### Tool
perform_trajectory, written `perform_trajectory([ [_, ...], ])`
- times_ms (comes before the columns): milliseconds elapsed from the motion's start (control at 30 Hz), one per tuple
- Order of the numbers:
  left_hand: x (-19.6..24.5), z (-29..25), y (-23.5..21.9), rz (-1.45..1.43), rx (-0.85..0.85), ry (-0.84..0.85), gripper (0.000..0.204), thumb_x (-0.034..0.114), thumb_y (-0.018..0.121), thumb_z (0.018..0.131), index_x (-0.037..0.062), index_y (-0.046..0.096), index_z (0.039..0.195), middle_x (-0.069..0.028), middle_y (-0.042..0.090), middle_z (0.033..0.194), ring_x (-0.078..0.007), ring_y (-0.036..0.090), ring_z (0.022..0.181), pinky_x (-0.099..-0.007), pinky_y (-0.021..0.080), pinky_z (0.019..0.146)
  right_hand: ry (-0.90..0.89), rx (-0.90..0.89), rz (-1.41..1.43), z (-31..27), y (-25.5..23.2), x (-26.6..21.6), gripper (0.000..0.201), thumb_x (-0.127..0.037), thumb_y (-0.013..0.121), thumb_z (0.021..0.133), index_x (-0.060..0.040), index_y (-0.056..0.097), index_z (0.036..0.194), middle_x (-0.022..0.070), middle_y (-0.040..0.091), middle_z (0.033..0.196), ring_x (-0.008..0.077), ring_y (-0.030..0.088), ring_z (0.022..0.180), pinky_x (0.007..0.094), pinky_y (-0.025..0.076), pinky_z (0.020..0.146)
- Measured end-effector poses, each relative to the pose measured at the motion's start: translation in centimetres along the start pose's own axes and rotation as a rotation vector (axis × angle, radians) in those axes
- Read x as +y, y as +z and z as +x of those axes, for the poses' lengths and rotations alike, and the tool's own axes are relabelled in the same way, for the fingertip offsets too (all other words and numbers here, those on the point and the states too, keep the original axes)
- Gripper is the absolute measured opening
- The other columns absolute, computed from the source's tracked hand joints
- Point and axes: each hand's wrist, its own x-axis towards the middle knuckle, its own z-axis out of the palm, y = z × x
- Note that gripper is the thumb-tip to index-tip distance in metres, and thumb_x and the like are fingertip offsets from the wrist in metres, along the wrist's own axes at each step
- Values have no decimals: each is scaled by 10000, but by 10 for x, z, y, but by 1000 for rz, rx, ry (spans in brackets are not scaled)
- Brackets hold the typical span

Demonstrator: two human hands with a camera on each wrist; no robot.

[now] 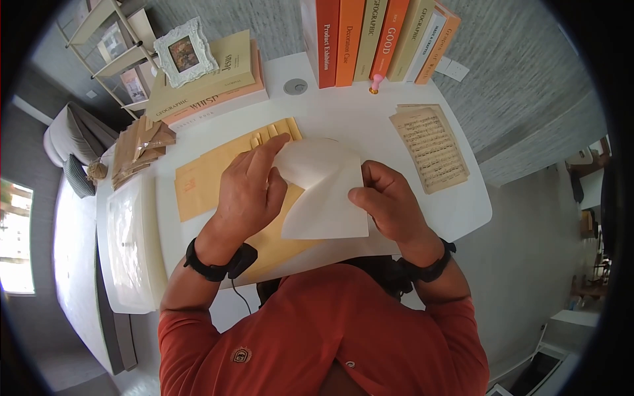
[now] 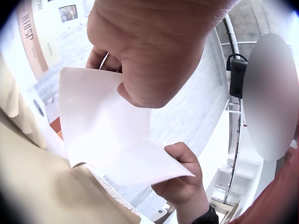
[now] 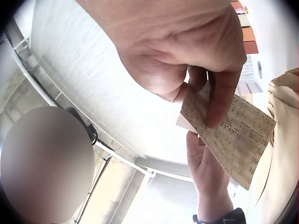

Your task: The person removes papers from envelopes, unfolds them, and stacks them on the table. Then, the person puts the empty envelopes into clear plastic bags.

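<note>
A sheet of music paper [image 1: 333, 208] is held up over the desk between both hands, its plain white side facing up and its upper left part curled over. My left hand [image 1: 247, 191] pinches the curled part, thumb in front and fingers behind it in the left wrist view. On the right edge, my right hand [image 1: 389, 201] grips the sheet with the thumb on top. Printed notes cover its underside [image 3: 238, 135] in the right wrist view. Beneath the sheet lie yellow kraft envelopes [image 1: 205, 178], partly hidden by the left hand and the paper.
More music sheets [image 1: 432, 148] lie at the desk's right. Brown paper packets [image 1: 140, 148] and a translucent plastic box [image 1: 135, 244] line the left side. Upright books [image 1: 360, 43] stand at the back, beside stacked books [image 1: 205, 92] bearing a white picture frame [image 1: 186, 53].
</note>
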Motion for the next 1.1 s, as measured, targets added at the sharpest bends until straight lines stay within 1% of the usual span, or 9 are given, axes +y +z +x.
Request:
perform_trajectory([
  [167,2,6,-12,-360,-30,-186,210,-56,598,831,32,672,1007,-110,682,936,-221,655,836,-314,523,766,-36,-128,-295,-32,1,-31,196,-195,686,908,-23,595,930,11,622,902,66,556,790,253,474,699],
  [300,15,21,-26,-597,9,59,155,-35,692,808,27,670,948,-90,678,1011,-207,630,930,-329,511,840,-348,-258,-266,-45,-16,-36,418,-308,737,888,8,609,1130,144,587,1311,221,574,1203,368,456,1029],
  [433,31,38,-22,-751,-26,301,174,42,772,797,40,676,941,-102,683,1061,-262,626,1027,-404,495,942,-405,121,-16,-11,-16,-29,628,-310,778,882,19,537,1360,137,597,1311,208,577,1222,366,455,1049],
  [533,33,44,-15,-764,-15,384,191,87,801,788,47,683,933,-112,690,1088,-290,621,1092,-442,470,1004,-11,-145,74,-10,-17,-40,487,-218,744,923,14,572,1314,84,657,1223,155,614,1135,327,480,1004],
  [667,17,41,-15,-694,-24,434,282,77,809,769,35,678,1016,-134,674,1183,-315,613,1144,-444,462,1023,-33,-209,286,-13,-29,-12,248,-109,685,962,13,639,1173,22,694,1055,77,630,966,268,505,889],
  [767,32,29,-3,-580,162,127,430,80,812,755,19,643,1145,-162,639,1255,-351,606,1146,-443,476,1006,2,67,-118,-23,-45,-20,183,-106,679,967,5,651,1110,1,668,995,47,586,903,248,492,821],
  [833,24,12,-10,-279,-32,88,540,86,816,749,12,594,1236,-182,627,1263,-386,602,1143,-446,476,1007,-222,300,-411,-26,-82,-24,148,-108,677,970,3,652,1063,-19,636,947,37,542,857,233,473,769],
  [900,3,-9,-15,-71,-295,120,771,196,873,704,26,520,1367,-216,559,1336,-436,535,1227,-485,441,1054,-61,588,-584,-29,-123,-48,144,-115,646,984,13,657,1048,-20,611,832,53,527,749,230,461,684],
  [1100,18,-52,10,171,-574,-169,1090,403,935,562,80,436,1475,-228,373,1504,-440,383,1381,-525,350,1138,55,700,-622,-7,-252,-12,204,-173,637,975,26,666,1007,25,642,840,90,532,718,268,461,680],
])
